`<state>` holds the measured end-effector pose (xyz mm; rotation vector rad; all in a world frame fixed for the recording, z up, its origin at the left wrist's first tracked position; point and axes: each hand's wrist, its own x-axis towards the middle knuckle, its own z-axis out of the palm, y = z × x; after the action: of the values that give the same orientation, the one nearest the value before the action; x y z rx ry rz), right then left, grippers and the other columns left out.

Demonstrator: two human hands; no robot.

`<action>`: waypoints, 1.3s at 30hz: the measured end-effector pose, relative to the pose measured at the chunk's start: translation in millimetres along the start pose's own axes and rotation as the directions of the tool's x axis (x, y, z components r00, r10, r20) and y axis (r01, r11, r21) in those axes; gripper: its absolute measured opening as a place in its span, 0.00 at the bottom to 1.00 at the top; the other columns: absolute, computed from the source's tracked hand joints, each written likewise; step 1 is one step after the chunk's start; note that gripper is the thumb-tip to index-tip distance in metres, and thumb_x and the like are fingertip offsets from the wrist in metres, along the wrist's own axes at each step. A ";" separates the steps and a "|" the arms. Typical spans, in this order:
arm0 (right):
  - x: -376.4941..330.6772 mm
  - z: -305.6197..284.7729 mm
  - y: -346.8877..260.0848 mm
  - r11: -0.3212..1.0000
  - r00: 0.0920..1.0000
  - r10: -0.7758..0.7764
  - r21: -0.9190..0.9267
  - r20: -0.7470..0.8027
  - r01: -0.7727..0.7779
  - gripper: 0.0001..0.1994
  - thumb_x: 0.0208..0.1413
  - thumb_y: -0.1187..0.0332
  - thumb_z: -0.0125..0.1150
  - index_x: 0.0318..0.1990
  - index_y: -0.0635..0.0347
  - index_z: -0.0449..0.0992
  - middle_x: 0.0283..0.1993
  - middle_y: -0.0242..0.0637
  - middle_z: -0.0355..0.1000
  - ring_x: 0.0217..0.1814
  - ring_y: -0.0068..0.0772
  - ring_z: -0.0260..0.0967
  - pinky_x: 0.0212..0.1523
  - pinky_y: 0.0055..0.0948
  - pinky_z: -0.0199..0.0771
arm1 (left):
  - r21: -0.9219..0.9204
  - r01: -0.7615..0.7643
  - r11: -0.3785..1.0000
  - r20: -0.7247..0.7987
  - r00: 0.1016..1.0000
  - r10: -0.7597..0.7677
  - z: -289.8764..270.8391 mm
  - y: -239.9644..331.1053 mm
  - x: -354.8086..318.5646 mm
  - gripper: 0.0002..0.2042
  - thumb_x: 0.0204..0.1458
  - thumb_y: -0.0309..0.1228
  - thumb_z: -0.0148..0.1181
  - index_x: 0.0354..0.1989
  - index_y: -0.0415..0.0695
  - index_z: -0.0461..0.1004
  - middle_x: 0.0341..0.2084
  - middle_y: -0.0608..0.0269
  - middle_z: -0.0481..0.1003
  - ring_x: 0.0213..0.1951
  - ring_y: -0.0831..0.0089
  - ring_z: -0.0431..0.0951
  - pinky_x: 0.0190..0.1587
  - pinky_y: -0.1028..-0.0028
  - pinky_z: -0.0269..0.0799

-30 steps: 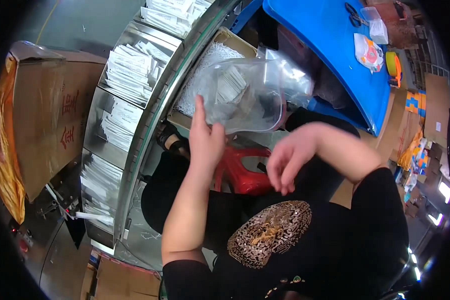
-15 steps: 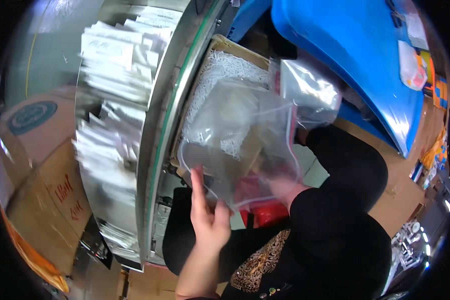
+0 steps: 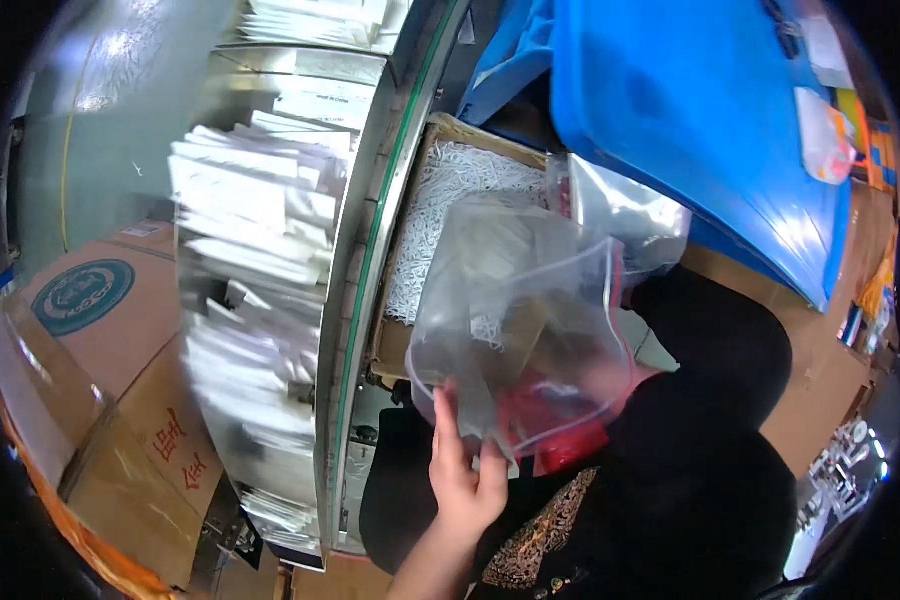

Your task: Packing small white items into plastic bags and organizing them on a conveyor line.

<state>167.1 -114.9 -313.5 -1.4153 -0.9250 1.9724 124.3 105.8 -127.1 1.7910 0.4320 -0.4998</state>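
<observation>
We are holding a clear zip bag (image 3: 520, 330) up just beside the cardboard box (image 3: 440, 240) of white pieces, our left hand (image 3: 465, 470) pinching its lower edge; our right hand is hidden (grip unclear). Next, probably, opening its mouth

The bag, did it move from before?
Yes. The bag, once up by the blue table, now hangs lower over the cardboard box, with the left hand at its bottom edge.
</observation>
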 end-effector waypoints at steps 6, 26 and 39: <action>-89.2 3.3 -115.7 0.997 0.968 0.077 -0.029 0.239 -0.072 0.24 0.45 0.72 0.56 0.53 0.55 0.63 0.44 0.39 0.68 0.51 0.33 0.62 0.50 0.30 0.61 | 0.187 -0.170 0.968 -0.012 0.984 0.175 2.3 7.5 -4.2 0.31 0.43 0.23 0.46 0.59 0.36 0.45 0.51 0.42 0.60 0.49 0.51 0.66 0.44 0.68 0.67; -7.8 -70.2 -106.2 0.506 0.841 0.387 -0.675 -0.378 -0.537 0.09 0.42 0.66 0.56 0.31 0.60 0.75 0.32 0.46 0.72 0.36 0.42 0.70 0.38 0.36 0.68 | 0.096 -0.195 0.976 0.032 0.981 0.193 23.5 -10.8 -14.5 0.36 0.41 0.24 0.47 0.59 0.35 0.36 0.58 0.44 0.46 0.38 0.45 0.70 0.38 0.60 0.68; 140.6 -54.9 -356.0 0.879 0.684 -0.203 -0.438 -0.701 -0.188 0.46 0.37 0.55 0.65 0.61 0.62 0.43 0.60 0.64 0.41 0.63 0.54 0.45 0.58 0.40 0.50 | -0.264 -0.596 0.758 -0.152 0.802 0.578 70.9 -31.0 -8.0 0.25 0.55 0.42 0.42 0.57 0.41 0.52 0.56 0.51 0.55 0.59 0.68 0.52 0.59 0.74 0.46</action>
<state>188.1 223.9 -128.4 -2.2336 -1.0316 0.9604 93.1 45.3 -164.8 1.5355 -0.0370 0.0711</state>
